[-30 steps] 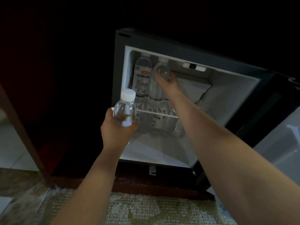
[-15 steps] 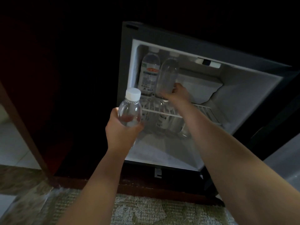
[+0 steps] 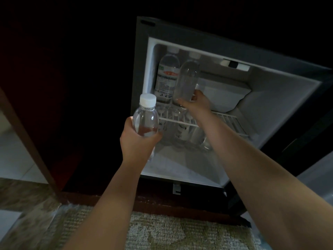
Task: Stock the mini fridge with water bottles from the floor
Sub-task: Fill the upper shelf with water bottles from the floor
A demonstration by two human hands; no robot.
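Dim room, patterned carpet (image 3: 180, 231) along the lower frame. Open mini fridge (image 3: 270, 91) centre-right. Left hand (image 3: 137, 143) grips a capped bottle (image 3: 146, 121) upright at centre, outside the fridge. Right hand (image 3: 196, 102) clasps the base of a clear bottle (image 3: 186, 82) inside, upper left compartment, beside a labelled bottle (image 3: 167, 78).

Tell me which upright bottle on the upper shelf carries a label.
The left bottle, nearest the fridge's left wall. The bare bottle beside it, gripped by the right hand, shows no label.
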